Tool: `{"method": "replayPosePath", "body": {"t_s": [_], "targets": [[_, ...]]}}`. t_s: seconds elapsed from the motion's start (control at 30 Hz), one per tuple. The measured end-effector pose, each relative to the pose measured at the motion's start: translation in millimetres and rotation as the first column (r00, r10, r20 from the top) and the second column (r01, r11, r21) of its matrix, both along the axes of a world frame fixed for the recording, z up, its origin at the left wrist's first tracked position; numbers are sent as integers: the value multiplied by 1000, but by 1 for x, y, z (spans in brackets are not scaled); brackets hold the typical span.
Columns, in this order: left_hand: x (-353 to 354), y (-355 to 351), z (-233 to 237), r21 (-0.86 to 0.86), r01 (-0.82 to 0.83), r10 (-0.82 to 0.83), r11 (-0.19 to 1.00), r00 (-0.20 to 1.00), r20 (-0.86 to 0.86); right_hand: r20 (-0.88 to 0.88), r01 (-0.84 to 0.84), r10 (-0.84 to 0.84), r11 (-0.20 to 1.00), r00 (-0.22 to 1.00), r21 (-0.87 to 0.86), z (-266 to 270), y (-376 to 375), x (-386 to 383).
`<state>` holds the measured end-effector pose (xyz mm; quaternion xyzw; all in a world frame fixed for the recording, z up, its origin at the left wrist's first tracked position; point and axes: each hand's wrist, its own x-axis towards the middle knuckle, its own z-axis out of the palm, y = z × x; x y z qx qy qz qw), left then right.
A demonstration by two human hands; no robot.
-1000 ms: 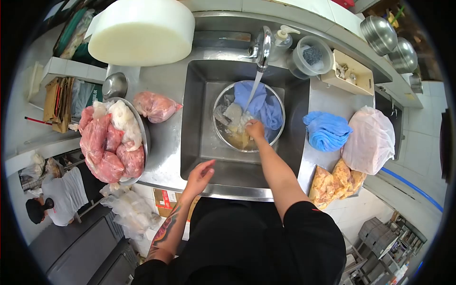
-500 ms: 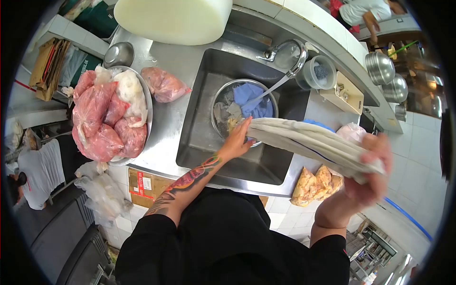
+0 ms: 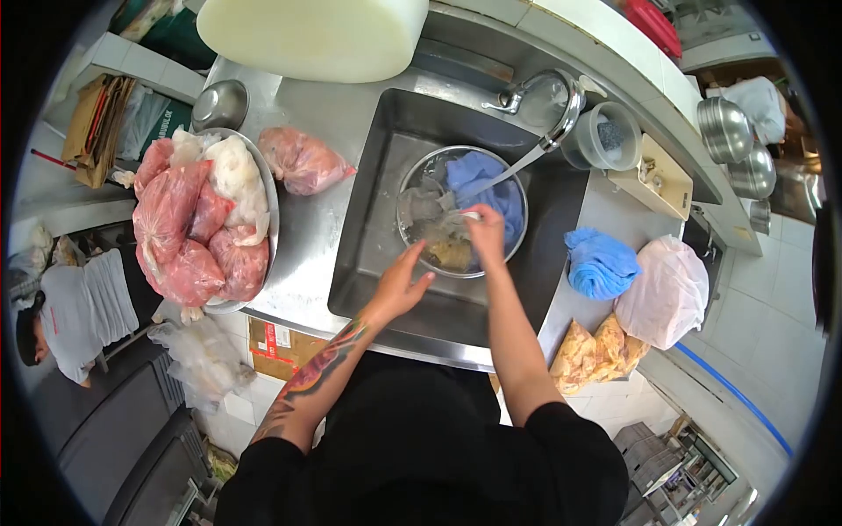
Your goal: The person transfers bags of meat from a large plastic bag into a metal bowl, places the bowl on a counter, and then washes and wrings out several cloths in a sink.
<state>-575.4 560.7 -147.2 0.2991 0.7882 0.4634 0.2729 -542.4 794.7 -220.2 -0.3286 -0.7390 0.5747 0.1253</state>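
My left hand (image 3: 402, 287) is over the near left rim of a round metal bowl (image 3: 524, 230), its fingers apart and nothing in them. Above the bowl's middle, my right hand (image 3: 485, 235) has its fingers closed in a pinch; what they hold is too blurred to make out. The bowl stands in the sink (image 3: 373, 228) with water inside. A blue cloth (image 3: 491, 186) lies at its far right, a grey cloth (image 3: 423, 208) at its left, and a yellowish piece (image 3: 449, 254) near the front. The faucet spout (image 3: 531, 158) points down into the bowl.
Bagged meat (image 3: 180, 215) fills a tray at left, beside another meat bag (image 3: 304, 161). Right of the sink lie a folded blue cloth (image 3: 602, 263), a pale pink bag (image 3: 665, 291) and yellow-brown bags (image 3: 589, 355). A person (image 3: 83, 307) is at far left.
The folded white cloth that both hands held over the sink's right side is out of view. My right hand has moved left to the bowl; my left hand has moved slightly left and opened.
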Motion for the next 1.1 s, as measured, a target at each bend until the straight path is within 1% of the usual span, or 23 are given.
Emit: {"method": "replayPosePath", "body": {"t_s": [0.03, 0.07, 0.1, 0.2, 0.23, 0.27, 0.3, 0.33, 0.43, 0.47, 0.53, 0.67, 0.7, 0.73, 0.8, 0.83, 0.87, 0.9, 0.97, 1.0, 1.03, 1.07, 1.1], "targets": [[-1, -6, 10, -47, -35, 42, 998, 989, 141, 48, 46, -46, 999, 998, 0, -65, -5, 1], [-1, -12, 10, -50, -37, 44, 998, 991, 129, 160, 34, -59, 987, 985, 156, -135, -9, 15], [0, -18, 10, -71, -35, 44, 997, 991, 127, 264, 2, -87, 952, 961, 305, -175, -12, 22], [-4, -23, 16, -105, -21, 37, 994, 987, 154, 292, 43, -127, 960, 948, 278, -151, -14, 13], [-1, -20, 18, -106, -14, 34, 994, 980, 195, 290, 50, -136, 957, 947, 285, -130, -11, 13], [0, -14, 12, -94, -8, 26, 996, 981, 195, 259, 17, -41, 995, 965, 96, -69, -9, 5], [1, -5, 0, -29, 25, -23, 999, 997, 67, 210, -30, 49, 995, 977, -93, -7, -6, -1], [3, 4, -10, 29, 65, -64, 997, 996, -62, 114, -49, 68, 986, 991, -162, 43, -5, 2], [2, 39, -17, 132, 68, -60, 989, 996, -66, -142, -112, 63, 924, 988, -367, 205, -4, 22], [3, 49, -8, 144, 77, -68, 987, 995, -68, -207, -137, 62, 920, 976, -366, 245, 1, 28], [7, 68, 22, -46, 107, -111, 993, 990, -89, -341, -160, -23, 851, 940, -500, 325, 6, 44], [22, 113, 58, 165, 60, -30, 985, 983, -179, -685, -271, -121, 858, 719, -436, 445, 4, 81], [24, 125, 64, 243, 45, 16, 969, 969, -245, -758, -303, -107, 874, 643, -380, 460, 11, 91], [26, 135, 70, 320, 33, 70, 947, 950, -305, -821, -408, -151, 809, 551, -423, 476, 16, 103], [25, 150, 87, 300, 4, 107, 954, 929, -353, -879, -394, -116, 861, 462, -321, 495, 24, 127], [17, 154, 80, 380, 88, -27, 921, 986, -162, -883, -383, -123, 868, 453, -317, 492, 36, 140], [10, 152, 76, 464, 149, -180, 873, 983, 24, -848, -179, -239, 917, 473, -358, 481, 54, 152], [4, 145, 78, 457, 165, -192, 874, 981, 13, -808, 31, -359, 920, 467, -390, 465, 67, 162], [-14, 130, 84, 328, 110, -112, 938, 994, -13, -766, 81, -357, 924, 535, -374, 415, 83, 175], [-23, 124, 88, 321, 115, -112, 940, 993, -28, -667, 165, -442, 884, 600, -437, 370, 91, 179], [-29, 116, 91, 286, 78, -96, 955, 994, 49, -556, 255, -465, 873, 689, -415, 324, 91, 177], [-30, 109, 93, 243, 45, -78, 969, 989, 128, -454, 255, -413, 894, 789, -369, 271, 91, 173], [-20, 108, 121, 161, 3, -17, 987, 996, 87, -366, 282, -388, 908, 846, -311, 220, 84, 166]]}}
